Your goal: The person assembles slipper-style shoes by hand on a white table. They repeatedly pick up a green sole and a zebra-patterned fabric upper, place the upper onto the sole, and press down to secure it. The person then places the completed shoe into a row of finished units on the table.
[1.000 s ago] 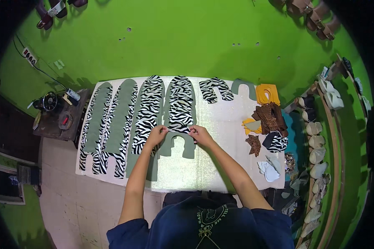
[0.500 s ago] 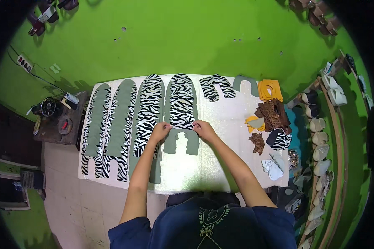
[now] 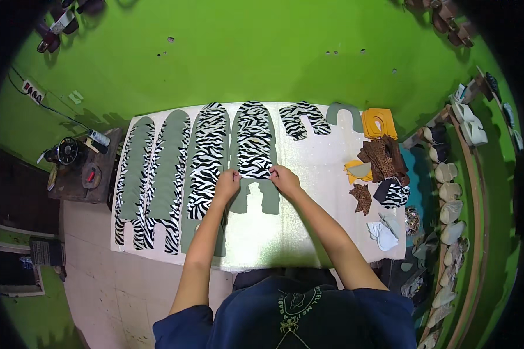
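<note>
My left hand (image 3: 228, 184) pinches the left lower corner of a zebra-print fabric piece (image 3: 254, 169), and my right hand (image 3: 284, 181) pinches its right corner. The piece lies at the near end of a column of overlapping zebra and grey-green pieces. Just below it, the two legs of a grey-green U-shaped piece (image 3: 270, 201) rest on the table. Left of my hands runs another zebra-topped column (image 3: 206, 154), partly covered by my left forearm. Two more columns farther left show mostly grey-green pieces (image 3: 167, 174) with zebra edges.
On the white table (image 3: 320, 215), a loose zebra U-shape (image 3: 317, 119) and a grey-green one (image 3: 346, 116) lie at the far side. Yellow pieces (image 3: 387, 125), leopard-print scraps (image 3: 384, 160) and white scraps (image 3: 383, 235) are at right. A sewing machine (image 3: 67, 151) stands left; shoe racks (image 3: 448, 192) line the right.
Very little differs. My left hand has shifted slightly inward, and both hands keep their pinch on the corners of the zebra-print piece.
</note>
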